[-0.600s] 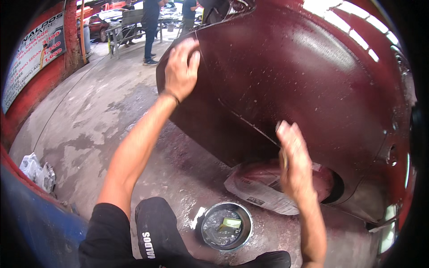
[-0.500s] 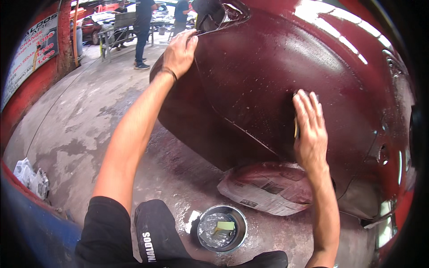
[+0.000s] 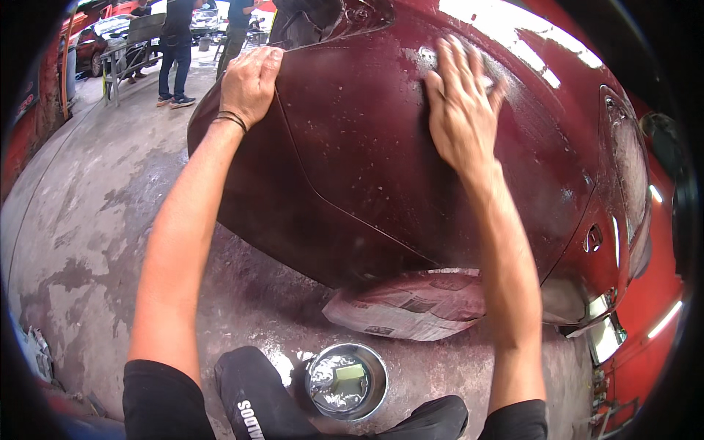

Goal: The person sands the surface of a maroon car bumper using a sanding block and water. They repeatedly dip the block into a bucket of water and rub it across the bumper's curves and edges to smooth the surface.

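A wet, dark red car body panel [image 3: 352,147] fills the middle, with a curved seam across it. My left hand [image 3: 249,84] is closed over the panel's upper left edge, fingers curled onto it. My right hand [image 3: 463,117] presses on the upper panel beside a wet, shiny patch, its back toward me and its fingers apart. Whatever lies under that palm is hidden. Below the panel, newspaper-like sheets [image 3: 411,308] cover a rounded form. Near my knees stands a round metal bucket [image 3: 381,381] of water, holding a pale green block [image 3: 350,372].
Wet concrete floor [image 3: 95,235] stretches left. At the far left, people [image 3: 176,55] stand near a metal rack [image 3: 121,66]. A light unit [image 3: 627,147] is set in the car's right end. A red wall [image 3: 660,249] rises behind it.
My right hand has slid up the panel, and its fingers are more spread. A yellow edge beside it earlier is out of sight. My left hand keeps its hold; the view has shifted right.
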Demonstrator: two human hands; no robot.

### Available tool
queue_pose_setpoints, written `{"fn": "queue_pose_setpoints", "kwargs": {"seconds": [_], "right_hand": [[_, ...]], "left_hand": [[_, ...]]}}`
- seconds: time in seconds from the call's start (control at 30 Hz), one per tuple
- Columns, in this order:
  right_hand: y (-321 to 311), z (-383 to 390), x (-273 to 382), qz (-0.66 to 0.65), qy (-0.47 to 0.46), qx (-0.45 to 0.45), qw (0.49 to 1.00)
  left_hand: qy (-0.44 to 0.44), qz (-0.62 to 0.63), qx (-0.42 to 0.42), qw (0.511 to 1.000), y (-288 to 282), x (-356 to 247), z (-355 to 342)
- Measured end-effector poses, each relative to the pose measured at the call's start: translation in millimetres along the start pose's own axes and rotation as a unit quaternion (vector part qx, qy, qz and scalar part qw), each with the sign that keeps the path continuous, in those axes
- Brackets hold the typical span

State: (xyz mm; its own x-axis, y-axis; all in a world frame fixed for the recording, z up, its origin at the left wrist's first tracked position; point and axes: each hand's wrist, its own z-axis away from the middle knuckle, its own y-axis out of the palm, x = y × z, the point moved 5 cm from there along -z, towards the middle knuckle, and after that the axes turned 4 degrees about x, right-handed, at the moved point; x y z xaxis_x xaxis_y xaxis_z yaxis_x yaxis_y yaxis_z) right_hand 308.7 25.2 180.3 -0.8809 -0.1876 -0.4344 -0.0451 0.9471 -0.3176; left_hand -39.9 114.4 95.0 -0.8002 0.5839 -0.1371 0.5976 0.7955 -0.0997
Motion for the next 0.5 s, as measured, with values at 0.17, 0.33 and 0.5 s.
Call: {"fn": "queue_pose_setpoints", "kwargs": {"seconds": [0.17,0.33,0.5], "right_hand": [[-29.2,32.3,-75.7,0.112,-0.021,0.119,0.986],[-20.7,117.8,-165.8,0.021,0.173,0.028,0.984],[18.2,-49.8,26.4,0.051,-0.059,-0.002,0.997]], "left_hand": [[-0.035,0.028,0.013,0.999,-26.1,24.5,-20.7],[-0.097,0.022,-0.063,0.993,-15.6,38.6,2.3],[-0.109,0.057,0.008,0.992,-7.8,47.4,0.9]]}}
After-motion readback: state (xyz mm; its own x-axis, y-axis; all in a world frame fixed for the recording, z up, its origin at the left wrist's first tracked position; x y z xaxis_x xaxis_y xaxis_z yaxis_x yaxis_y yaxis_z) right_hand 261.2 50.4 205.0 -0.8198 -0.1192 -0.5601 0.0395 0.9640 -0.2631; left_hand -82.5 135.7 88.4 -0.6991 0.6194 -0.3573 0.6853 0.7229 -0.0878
